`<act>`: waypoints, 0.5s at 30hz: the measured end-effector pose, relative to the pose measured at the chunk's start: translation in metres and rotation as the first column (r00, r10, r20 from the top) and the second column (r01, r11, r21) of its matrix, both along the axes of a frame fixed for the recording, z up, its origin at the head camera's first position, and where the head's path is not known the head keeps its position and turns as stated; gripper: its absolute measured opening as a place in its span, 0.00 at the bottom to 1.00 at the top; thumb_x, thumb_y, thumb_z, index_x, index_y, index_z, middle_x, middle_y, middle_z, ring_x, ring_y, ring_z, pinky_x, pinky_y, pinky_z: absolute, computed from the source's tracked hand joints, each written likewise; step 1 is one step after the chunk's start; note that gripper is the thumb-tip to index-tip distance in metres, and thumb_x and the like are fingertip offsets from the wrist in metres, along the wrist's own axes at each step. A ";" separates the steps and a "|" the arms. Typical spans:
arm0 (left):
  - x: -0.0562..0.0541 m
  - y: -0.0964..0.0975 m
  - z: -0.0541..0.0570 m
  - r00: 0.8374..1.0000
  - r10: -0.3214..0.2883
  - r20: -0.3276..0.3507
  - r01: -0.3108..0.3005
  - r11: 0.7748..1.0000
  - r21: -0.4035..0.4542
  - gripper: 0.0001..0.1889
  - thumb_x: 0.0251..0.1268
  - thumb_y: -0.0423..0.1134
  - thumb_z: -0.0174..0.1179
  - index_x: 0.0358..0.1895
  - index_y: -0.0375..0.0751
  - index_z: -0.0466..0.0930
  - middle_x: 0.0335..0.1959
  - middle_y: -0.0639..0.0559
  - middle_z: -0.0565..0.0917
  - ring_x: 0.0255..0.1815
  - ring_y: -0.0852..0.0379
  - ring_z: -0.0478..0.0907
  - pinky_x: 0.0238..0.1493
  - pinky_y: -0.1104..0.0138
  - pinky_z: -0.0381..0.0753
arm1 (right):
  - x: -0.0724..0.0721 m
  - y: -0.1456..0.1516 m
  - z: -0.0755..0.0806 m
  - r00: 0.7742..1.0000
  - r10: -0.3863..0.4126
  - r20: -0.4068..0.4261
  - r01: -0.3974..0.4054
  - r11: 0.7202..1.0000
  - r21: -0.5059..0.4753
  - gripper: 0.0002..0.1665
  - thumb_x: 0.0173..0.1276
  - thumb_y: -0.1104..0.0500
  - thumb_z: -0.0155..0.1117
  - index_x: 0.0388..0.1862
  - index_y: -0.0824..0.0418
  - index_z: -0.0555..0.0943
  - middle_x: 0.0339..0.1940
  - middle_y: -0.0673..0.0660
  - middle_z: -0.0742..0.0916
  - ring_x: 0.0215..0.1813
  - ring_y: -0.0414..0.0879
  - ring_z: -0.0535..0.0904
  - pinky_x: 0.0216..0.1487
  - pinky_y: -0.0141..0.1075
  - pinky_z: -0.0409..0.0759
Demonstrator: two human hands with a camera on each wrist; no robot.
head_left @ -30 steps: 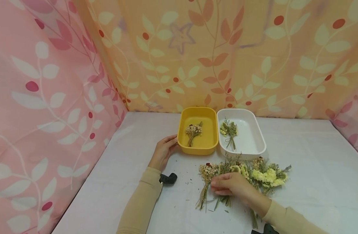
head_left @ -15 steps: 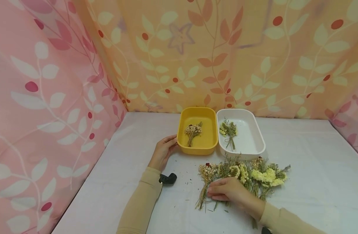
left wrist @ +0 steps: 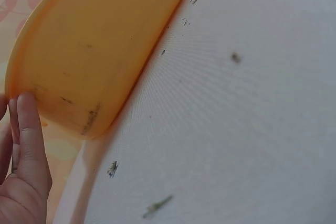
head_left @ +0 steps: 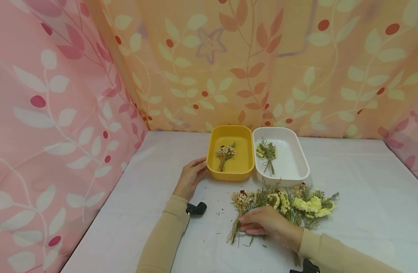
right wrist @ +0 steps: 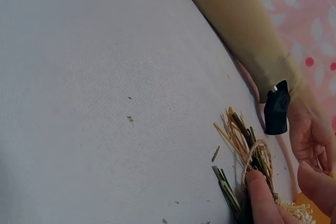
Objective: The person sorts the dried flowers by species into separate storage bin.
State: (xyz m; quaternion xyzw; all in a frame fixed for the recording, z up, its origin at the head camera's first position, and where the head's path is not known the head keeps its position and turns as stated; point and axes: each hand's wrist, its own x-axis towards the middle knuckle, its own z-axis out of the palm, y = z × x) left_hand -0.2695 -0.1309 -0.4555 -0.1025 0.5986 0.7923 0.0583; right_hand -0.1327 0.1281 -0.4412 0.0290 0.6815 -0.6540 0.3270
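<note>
My left hand [head_left: 192, 176] rests against the left side of a yellow plastic bin [head_left: 231, 176], its extended fingers [left wrist: 31, 129] touching the wall in the left wrist view. A small dried flower bunch [head_left: 225, 152] lies in that bin. Over the row of bunches, my right hand [head_left: 268, 223] reaches with its fingertips to the stems of the leftmost dried flower bunch [head_left: 242, 201]. This bunch has pale blooms and one dark red one. In the right wrist view, twine [right wrist: 257, 150] loops round its stems, and my finger and thumb stand apart beside it.
Beside the yellow bin stands a white bin [head_left: 302, 159] holding a yellow-green dried bunch [head_left: 268, 151]. More dried bunches with yellow flowers [head_left: 313, 204] lie right of my right hand, partly covered by it. Plant crumbs [left wrist: 157, 205] dot the white tabletop. Patterned cloth [head_left: 181, 76] hangs behind.
My right hand has moved left and slightly nearer the front edge, onto the stems of the leftmost dried flower bunch. My left hand and both bins have stayed put.
</note>
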 end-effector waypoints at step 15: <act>-0.001 0.001 0.000 1.000 0.009 -0.004 -0.009 1.000 0.004 0.16 0.69 0.32 0.62 0.58 0.34 0.81 0.57 0.40 0.81 0.47 0.54 0.83 0.48 0.71 0.86 | -0.001 -0.003 0.007 0.996 -0.018 0.089 0.023 0.998 -0.060 0.17 0.68 0.64 0.66 0.51 0.74 0.82 0.40 0.60 0.91 0.40 0.46 0.89 0.48 0.37 0.88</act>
